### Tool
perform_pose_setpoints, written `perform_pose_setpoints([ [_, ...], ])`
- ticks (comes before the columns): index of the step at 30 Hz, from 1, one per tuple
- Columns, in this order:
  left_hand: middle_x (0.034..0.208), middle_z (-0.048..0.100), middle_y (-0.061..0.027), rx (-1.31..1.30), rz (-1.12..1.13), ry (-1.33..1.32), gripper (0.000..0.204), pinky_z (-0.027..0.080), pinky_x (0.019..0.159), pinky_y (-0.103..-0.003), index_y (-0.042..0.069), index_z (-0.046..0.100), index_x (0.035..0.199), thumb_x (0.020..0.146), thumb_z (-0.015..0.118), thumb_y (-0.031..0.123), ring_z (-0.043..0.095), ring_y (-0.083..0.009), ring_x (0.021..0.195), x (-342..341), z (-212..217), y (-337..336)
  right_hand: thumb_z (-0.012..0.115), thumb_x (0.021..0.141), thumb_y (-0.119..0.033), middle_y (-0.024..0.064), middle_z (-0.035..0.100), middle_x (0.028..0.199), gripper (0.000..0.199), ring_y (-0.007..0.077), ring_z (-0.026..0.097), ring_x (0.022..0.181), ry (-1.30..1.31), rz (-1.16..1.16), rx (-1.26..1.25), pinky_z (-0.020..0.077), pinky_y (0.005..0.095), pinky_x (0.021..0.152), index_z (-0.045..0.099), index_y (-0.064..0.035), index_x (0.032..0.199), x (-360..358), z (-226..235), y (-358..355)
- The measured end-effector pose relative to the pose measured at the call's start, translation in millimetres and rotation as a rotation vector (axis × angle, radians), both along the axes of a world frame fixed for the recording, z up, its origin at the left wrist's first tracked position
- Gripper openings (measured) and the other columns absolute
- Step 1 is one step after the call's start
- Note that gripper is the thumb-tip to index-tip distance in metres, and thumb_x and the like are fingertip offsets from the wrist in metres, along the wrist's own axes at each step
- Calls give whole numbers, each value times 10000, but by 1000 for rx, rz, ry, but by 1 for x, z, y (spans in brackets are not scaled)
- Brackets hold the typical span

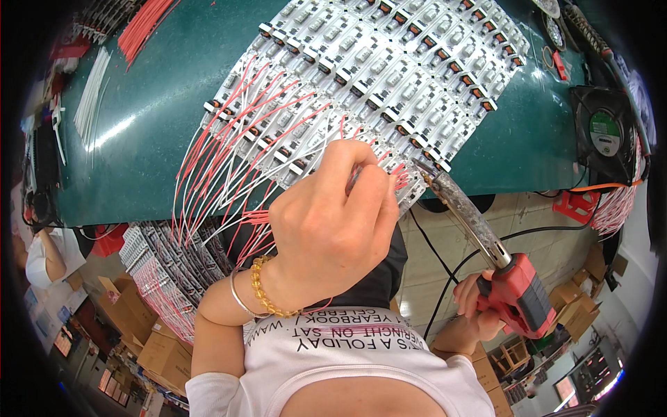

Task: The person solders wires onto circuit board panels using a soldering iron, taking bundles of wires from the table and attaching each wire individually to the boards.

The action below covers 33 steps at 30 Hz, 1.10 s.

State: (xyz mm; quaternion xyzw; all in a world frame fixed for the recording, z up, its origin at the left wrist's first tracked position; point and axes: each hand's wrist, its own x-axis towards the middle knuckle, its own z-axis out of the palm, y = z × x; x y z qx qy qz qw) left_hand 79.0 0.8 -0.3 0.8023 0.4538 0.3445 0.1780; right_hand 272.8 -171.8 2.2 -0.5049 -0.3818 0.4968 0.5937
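A white panel of joined small circuit boards (368,55) lies on the green table. Red and white wires (198,156) hang from its near-left edge. My left hand (333,215) is closed over the panel's near corner, pinching a bunch of red wires (400,178) whose ends stick out past the fingers. My right hand (479,313) grips a red and black soldering gun (517,299). Its long metal barrel slants up to the left, and the tip is at the panel's near-right edge, close to my left fingertips. Whether the tip touches a board cannot be made out.
Bundles of red wires (144,28) and white wires (92,94) lie on the green table (160,90) at left. A black fan (606,132) stands at right. A black cable (528,231) loops below the table edge. Stacked wired boards (174,278) and cardboard boxes (167,358) are at lower left.
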Motion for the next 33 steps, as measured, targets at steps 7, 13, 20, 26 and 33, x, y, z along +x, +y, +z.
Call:
perform_pose_setpoints([
  [7, 897, 546, -103, -200, -137, -129, 126, 428, 471, -238, 15, 604, 790, 707, 677, -46, 550, -118, 552, -16, 10, 1, 581, 834, -500, -30, 447, 503, 713, 109, 440, 427, -15, -95, 25, 389, 260, 444, 388, 53, 1240, 8, -11, -15],
  [13, 819, 544, -38, -78, -64, -89, 158, 372, 410, -260, 39, 527, 701, 680, 684, 35, 488, -136, 472, -1, -2, -6, 578, 830, -513, -29, 447, 501, 718, 112, 443, 438, -26, -3, 4, 391, 263, 454, 384, 45, 1239, 0, 5, 3],
  [20, 809, 548, -42, 40, -41, -39, 158, 388, 428, -261, 31, 515, 694, 670, 672, 31, 505, -145, 494, 2, -7, -8, 571, 823, -536, -27, 447, 491, 720, 116, 452, 443, 1, -72, -27, 395, 270, 465, 404, 41, 1220, 0, 0, -16],
  [26, 809, 548, -40, 15, -45, -24, 148, 390, 432, -261, 32, 517, 697, 676, 664, 29, 502, -146, 494, 1, -4, -9, 577, 799, -567, -13, 458, 496, 697, 119, 461, 443, -85, -128, -107, 403, 264, 471, 466, 32, 1140, 0, 2, -19],
  [33, 799, 536, -41, 22, -46, 3, 143, 387, 430, -266, 31, 516, 706, 687, 657, 31, 498, -151, 490, 3, -4, -8, 585, 814, -531, -18, 461, 517, 711, 109, 450, 446, -94, -20, -82, 395, 257, 471, 435, 52, 1192, 4, 7, -12],
])
